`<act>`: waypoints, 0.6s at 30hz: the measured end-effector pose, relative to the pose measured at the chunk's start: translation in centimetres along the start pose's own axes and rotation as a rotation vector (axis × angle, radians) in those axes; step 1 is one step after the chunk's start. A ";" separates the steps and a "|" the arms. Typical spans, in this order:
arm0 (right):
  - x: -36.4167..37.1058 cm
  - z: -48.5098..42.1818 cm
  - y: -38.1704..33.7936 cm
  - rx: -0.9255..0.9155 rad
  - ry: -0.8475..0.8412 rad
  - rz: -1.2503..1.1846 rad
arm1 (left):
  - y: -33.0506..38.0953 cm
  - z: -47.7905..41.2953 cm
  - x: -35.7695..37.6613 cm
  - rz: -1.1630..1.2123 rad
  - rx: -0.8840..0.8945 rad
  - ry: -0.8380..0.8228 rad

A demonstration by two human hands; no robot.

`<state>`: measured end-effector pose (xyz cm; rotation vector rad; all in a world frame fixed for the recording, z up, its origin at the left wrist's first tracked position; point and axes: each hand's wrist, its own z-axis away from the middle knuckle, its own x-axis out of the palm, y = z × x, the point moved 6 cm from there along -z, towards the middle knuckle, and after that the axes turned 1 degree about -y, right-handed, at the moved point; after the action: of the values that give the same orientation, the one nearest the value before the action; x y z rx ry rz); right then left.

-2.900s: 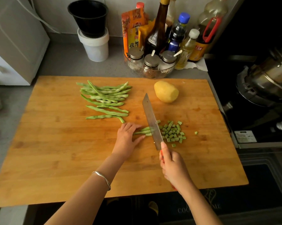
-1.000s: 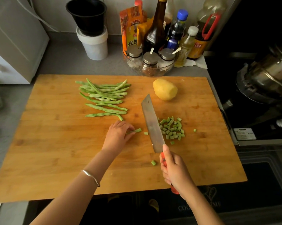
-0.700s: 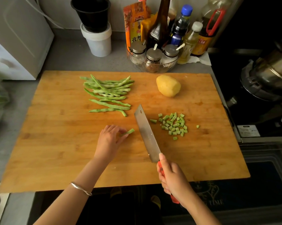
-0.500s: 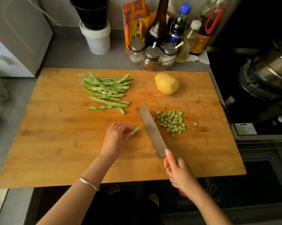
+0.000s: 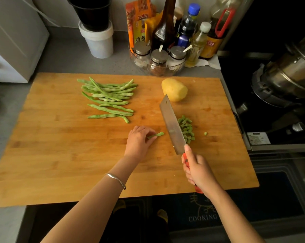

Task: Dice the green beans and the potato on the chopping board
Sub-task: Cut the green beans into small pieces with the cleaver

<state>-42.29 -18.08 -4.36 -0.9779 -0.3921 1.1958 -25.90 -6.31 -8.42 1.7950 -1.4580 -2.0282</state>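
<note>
A large wooden chopping board (image 5: 60,155) carries a pile of whole green beans (image 5: 109,99) at its back and a peeled yellow potato (image 5: 174,89) to their right. My left hand (image 5: 139,141) pins a short green bean stub (image 5: 156,135) to the board. My right hand (image 5: 197,167) grips the red handle of a cleaver (image 5: 171,125), whose blade is tilted beside a heap of diced bean pieces (image 5: 186,130), partly hiding it. One loose piece (image 5: 205,133) lies further right.
Behind the board stand a glass bowl of spice jars (image 5: 158,58), sauce bottles (image 5: 165,27) and a white tub with a black cup (image 5: 95,30). A steel pot (image 5: 288,74) sits on the dark stove at right. A white appliance (image 5: 11,41) is at left.
The beans under my left hand have been cut down to a short stub. The cleaver has swept the cut pieces rightward into the heap and now rests against it.
</note>
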 end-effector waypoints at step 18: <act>2.5 -2.8 0.0 0.005 0.017 0.249 | -0.4 0.3 -0.6 0.045 -0.027 0.027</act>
<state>-39.36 -17.05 -6.49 -1.0538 -0.2581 1.4108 -25.74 -5.58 -8.22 1.7557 -1.4427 -1.9847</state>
